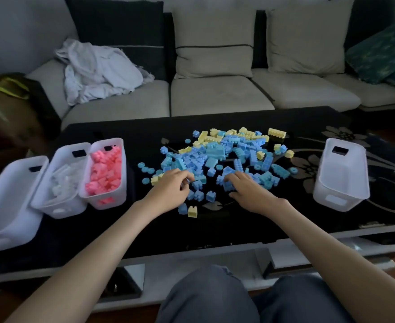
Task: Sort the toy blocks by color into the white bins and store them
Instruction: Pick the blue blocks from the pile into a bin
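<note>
Left knee (210, 297) before blue-yellow block pile (217, 155)

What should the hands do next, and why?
Probably lift the blue blocks that the left hand and right hand grip and drop them into the empty bin on the right. The pink blocks and white blocks already have bins; only blue and yellow blocks lie on the table.

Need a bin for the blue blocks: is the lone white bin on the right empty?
Empty. The right bin shows only bare white floor and walls, unlike the pink-filled bin.
</note>
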